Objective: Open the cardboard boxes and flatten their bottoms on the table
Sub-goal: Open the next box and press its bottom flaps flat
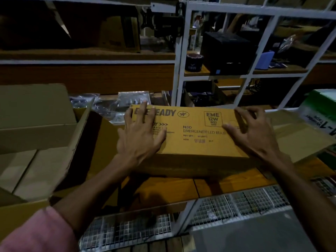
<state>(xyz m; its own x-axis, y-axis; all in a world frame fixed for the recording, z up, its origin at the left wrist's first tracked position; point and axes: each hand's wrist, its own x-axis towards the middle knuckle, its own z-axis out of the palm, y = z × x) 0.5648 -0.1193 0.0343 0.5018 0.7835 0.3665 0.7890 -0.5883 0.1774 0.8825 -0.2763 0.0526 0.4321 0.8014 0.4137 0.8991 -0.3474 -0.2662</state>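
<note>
Cardboard box (190, 139) on wooden table (227, 184)

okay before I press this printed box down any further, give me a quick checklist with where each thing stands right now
1. Left hand flat on the printed cardboard box: ok, fingers spread on its top face.
2. Right hand placed on the box: ok, though its fingers are bent, no grip.
3. Box resting on the wooden table: ok.
4. Box flaps opened: cannot tell, the top face looks closed.
5. Room on the left: not ok, the open carton sits close.
6. Plastic bags behind the box: ok, apart from it.
</note>
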